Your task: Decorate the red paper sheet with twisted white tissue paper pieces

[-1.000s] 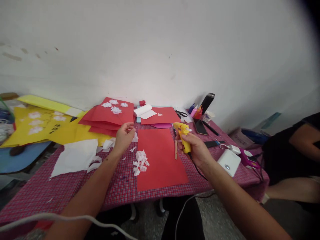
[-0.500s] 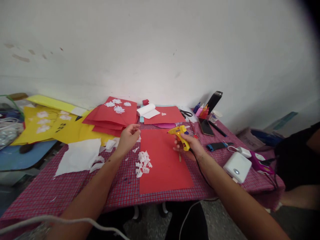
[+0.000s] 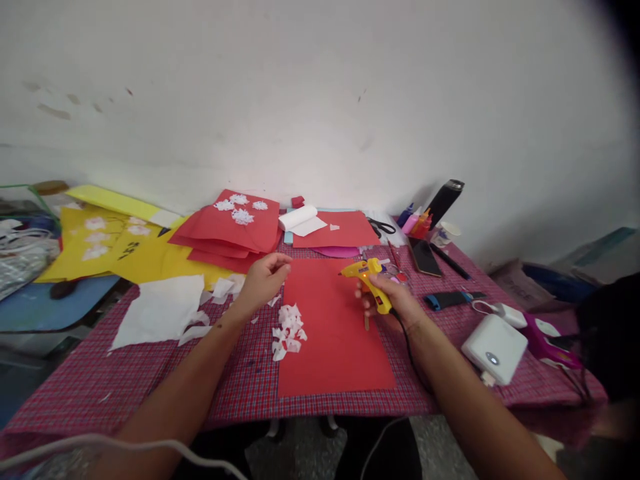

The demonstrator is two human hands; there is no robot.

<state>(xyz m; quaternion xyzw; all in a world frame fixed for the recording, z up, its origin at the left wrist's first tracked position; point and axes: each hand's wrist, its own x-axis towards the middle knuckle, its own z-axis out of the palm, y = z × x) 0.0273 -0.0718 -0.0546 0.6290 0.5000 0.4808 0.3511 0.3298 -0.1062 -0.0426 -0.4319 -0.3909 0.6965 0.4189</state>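
A yellow hot glue gun (image 3: 376, 285) sits in the grip of my right hand (image 3: 400, 303), nozzle pointing left above a red paper sheet (image 3: 330, 320). Its small orange light is lit, and a dark cord trails from the handle. Beneath my right fingers a thin wooden stick (image 3: 367, 323) shows. My left hand (image 3: 265, 280) is closed in a pinch by the sheet's upper left edge; anything between its fingertips is too small to make out. A pile of torn white paper pieces (image 3: 289, 330) lies over the sheet's left edge.
Left of my left hand lies a large torn white paper (image 3: 160, 310). Behind are red sheets with white paper flowers (image 3: 230, 227), yellow sheets (image 3: 145, 257) and a white paper roll (image 3: 299, 218). To the right are a phone (image 3: 425, 257), a utility knife (image 3: 447, 300) and a white power bank (image 3: 495, 350).
The view has turned slightly left, so most things appear farther right. My right hand still grips the glue gun, and my left hand stays pinched near the sheet's edge.
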